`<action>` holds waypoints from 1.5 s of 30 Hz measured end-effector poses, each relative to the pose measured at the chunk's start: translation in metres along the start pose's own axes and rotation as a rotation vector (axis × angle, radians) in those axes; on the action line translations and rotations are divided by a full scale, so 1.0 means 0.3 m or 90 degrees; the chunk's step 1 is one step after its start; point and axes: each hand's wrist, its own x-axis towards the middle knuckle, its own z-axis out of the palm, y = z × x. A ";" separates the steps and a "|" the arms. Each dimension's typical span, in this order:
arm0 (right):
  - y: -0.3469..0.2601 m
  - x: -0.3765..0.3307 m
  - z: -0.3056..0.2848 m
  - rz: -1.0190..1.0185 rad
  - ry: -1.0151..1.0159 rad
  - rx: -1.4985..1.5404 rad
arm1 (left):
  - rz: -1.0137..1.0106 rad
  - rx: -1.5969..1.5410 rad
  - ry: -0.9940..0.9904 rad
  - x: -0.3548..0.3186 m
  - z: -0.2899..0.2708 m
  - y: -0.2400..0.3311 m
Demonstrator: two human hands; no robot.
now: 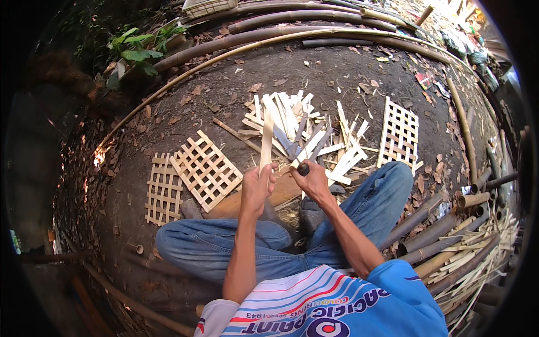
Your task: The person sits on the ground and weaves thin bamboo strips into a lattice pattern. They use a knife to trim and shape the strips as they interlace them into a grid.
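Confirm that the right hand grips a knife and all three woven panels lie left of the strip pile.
Not all three: the head view shows two woven panels left of the strip pile, but the third panel to its right. The right hand does grip a knife.

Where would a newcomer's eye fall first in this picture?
Probably the pale heap of strips at the centre, against dark ground. Next, just below it, the left hand holding one long strip and the right hand gripping a knife. Lattice panels flank the heap: two left, one right.
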 end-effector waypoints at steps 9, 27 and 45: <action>-0.009 -0.025 -0.069 -0.213 -0.031 -0.217 | 0.048 0.229 0.084 -0.043 0.011 -0.099; -0.024 -0.076 -0.038 -0.239 -0.084 -0.174 | 0.010 0.175 0.019 -0.196 0.005 -0.045; -0.018 -0.065 -0.036 -0.245 -0.114 -0.191 | -0.034 0.098 0.023 -0.260 -0.010 -0.047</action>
